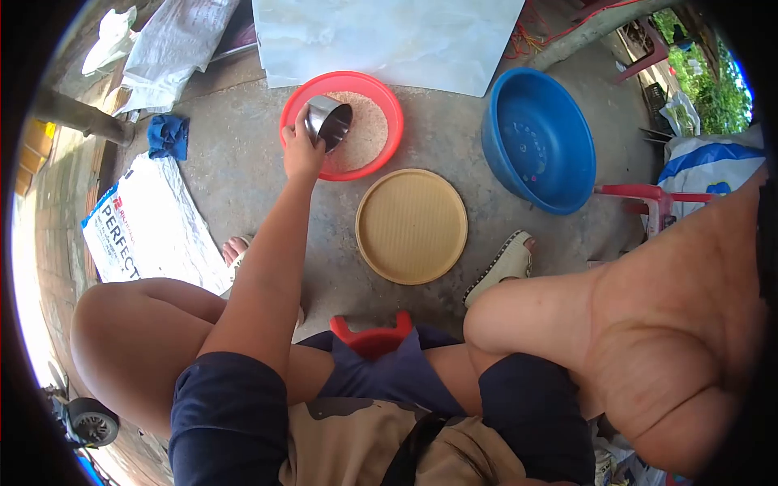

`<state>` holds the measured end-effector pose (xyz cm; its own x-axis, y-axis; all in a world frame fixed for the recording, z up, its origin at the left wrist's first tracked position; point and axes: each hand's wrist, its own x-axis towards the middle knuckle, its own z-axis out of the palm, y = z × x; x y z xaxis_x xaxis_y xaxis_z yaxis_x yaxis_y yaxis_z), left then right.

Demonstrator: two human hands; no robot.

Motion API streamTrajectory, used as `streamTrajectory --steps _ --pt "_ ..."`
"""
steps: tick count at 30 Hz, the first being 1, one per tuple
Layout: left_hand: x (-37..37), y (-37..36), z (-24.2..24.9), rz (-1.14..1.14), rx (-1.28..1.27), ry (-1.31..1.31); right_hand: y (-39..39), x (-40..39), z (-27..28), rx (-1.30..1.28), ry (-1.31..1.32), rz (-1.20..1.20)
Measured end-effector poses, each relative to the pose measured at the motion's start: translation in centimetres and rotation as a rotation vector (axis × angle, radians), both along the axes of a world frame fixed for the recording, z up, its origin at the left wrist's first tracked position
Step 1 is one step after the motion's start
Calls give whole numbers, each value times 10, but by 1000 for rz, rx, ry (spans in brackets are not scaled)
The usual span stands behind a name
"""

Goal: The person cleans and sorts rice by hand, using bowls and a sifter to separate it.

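My left hand is closed around a shiny metal cup above a red basin. The cup is tilted, its mouth facing down to the right, and its inside looks dark. Pale, grain-like material fills the basin's bottom. Close to the camera at the right edge, my right hand is raised, with its palm and wrist showing large; the fingers lie out of view. On the floor just below the basin sits a round, shallow, tan tray.
A deep blue basin stands to the right, beside a red plastic chair. A pale board lies beyond the red basin. At left are a white printed sack and a blue cloth. My feet flank the tray.
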<state>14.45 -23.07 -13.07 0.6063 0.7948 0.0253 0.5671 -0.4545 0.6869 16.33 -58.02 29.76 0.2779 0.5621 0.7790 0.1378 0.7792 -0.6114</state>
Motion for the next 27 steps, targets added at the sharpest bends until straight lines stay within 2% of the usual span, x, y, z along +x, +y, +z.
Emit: streamTrajectory --steps 4,8,11,14,15,17,18,24,27 --pt "-4 -2 -1 -10 34 -16 -17 -22 24 -153 -4 -97" --pt "-1 -1 -7 18 93 -22 46 -32 25 -213 -72 -161" --pt "-1 -2 -3 27 89 2 37 -34 26 -236 -98 -201" --pt "-1 -4 -9 44 120 3 -8 -43 36 -262 -112 -240" --pt "-1 -6 -8 44 117 -7 2 -48 27 -252 -114 -229" --pt "-1 -7 -2 49 86 1 31 -62 0 414 -160 -504" --pt "-1 -8 1 54 81 4 33 -60 -1 423 -154 -496" --pt "-5 -11 5 65 63 -33 26 -43 5 466 -291 98" --pt "2 -7 4 65 -26 -37 15 -33 15 453 -386 378"
